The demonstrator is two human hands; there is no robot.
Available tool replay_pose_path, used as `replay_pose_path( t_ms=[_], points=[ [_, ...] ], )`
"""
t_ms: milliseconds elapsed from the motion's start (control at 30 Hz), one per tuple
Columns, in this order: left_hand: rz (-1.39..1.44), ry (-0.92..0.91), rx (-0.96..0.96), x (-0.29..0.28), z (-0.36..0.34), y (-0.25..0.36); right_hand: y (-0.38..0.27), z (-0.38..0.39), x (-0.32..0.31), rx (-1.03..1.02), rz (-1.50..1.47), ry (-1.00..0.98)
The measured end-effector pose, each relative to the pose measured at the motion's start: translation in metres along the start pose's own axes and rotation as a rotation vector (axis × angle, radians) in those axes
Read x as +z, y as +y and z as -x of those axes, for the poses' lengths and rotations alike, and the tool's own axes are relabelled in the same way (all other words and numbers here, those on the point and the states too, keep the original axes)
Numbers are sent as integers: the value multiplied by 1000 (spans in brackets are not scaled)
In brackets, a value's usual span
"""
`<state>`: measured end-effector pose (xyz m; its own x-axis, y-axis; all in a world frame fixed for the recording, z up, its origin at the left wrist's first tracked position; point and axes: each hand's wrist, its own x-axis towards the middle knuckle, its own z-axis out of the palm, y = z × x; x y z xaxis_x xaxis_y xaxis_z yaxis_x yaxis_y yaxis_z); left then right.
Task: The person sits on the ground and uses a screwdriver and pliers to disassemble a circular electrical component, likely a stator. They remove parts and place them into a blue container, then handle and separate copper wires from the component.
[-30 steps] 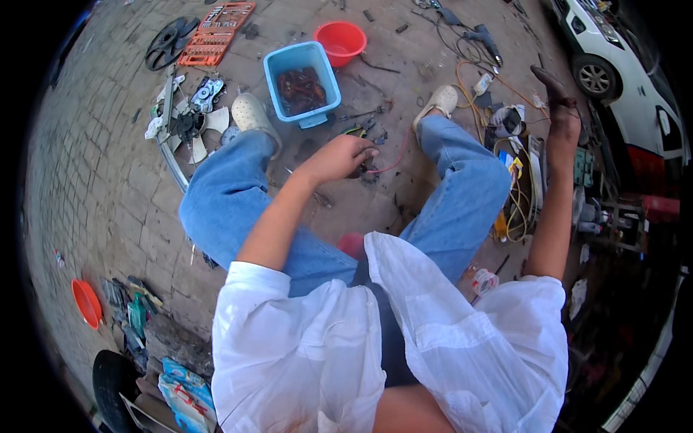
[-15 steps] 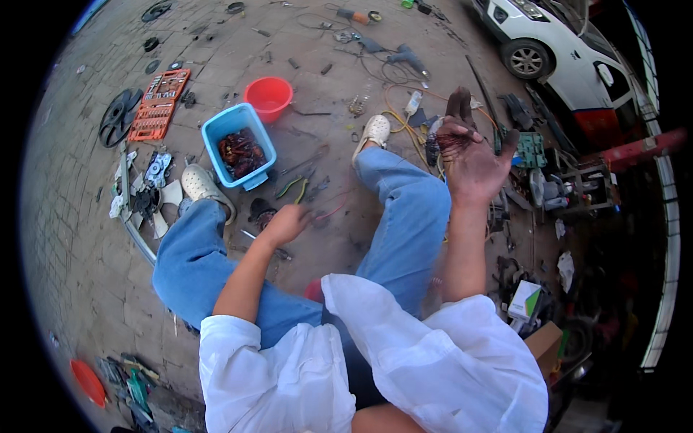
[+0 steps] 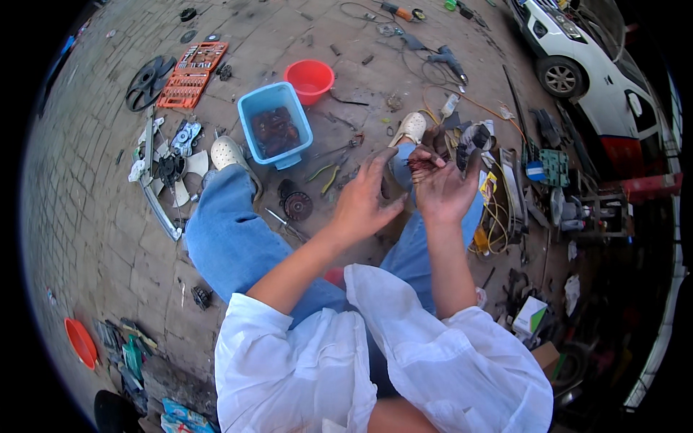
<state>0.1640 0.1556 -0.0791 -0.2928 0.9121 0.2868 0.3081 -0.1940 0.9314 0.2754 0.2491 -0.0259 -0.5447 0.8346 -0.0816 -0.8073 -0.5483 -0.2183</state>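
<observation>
Paved ground [image 3: 94,195] with pliers [image 3: 331,179], blue tub [image 3: 288,158], red basin [image 3: 309,81], orange tool case [image 3: 192,75]

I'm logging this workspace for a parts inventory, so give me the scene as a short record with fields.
Left hand: open, fingers spread, near the right hand
Right hand: palm up, holding dark reddish strands
Container: blue tub with dark reddish-brown pieces inside
Beyond it: red bowl
Tools: orange tool case, open
Vehicle: white car, upper right
</observation>
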Motion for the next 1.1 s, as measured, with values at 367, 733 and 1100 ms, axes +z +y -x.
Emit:
replay_pose_path(
  t_ms=[367,733,1100],
  points=[
    [-173,110,120,3,3,-8,16,2,-10,34,-16,4],
    [-166,98,143,-1,2,-2,15,1,-19,-14,51,23],
    [-199,235,196,-1,1,-13,25,-1,-23,0,-9,34]
  ],
)
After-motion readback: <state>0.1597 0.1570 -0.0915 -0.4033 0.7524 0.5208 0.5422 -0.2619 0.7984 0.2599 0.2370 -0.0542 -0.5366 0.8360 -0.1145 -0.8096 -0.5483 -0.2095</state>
